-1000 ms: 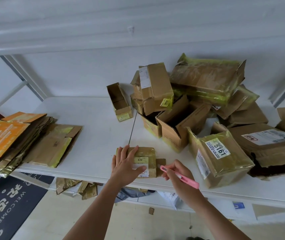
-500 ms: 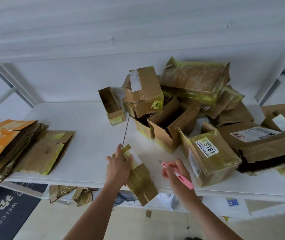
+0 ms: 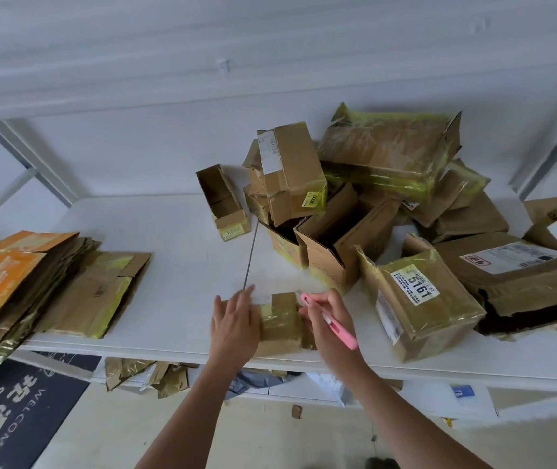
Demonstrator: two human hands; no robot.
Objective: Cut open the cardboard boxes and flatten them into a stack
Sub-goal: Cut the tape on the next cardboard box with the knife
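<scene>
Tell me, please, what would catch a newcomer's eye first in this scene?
Probably the heap of taped cardboard boxes piled on the right of the white table. Next, at the front edge, the left hand rests on a small taped box while the right hand holds a pink cutter at it. On the left lies a stack of flattened cardboard.

I take the small box at the surface's near edge as landmark | flattened stack well left of it | box pile behind and right | labelled box just right
</scene>
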